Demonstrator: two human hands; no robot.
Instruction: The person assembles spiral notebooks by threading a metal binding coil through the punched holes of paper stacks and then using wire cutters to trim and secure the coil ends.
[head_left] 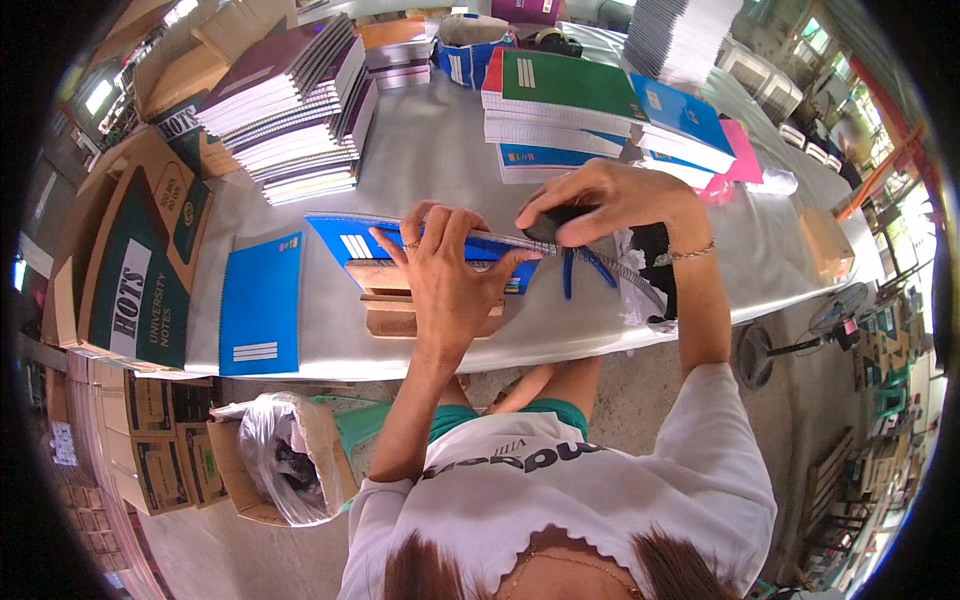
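Note:
A blue notebook (335,236) stands tilted on its long edge in a wooden holder (388,305). My left hand (440,255) is closed over it, thumb stretched along the top edge. A thin dark spiral coil (632,278) runs along that edge and sticks out past its right end. My right hand (625,205) grips a black rounded thing (568,215) against the coil; its kind is unclear. Blue-handled pliers (568,275) show just below my right hand, their jaws hidden. Beside the holder, another blue notebook (260,305) lies flat on the table.
Stacks of notebooks (310,110) and a green-topped pile (570,80) stand at the back of the table (420,140). At left is a large carton (150,250). On the floor sits a plastic-lined box (280,460). A fan (757,355) stands at right.

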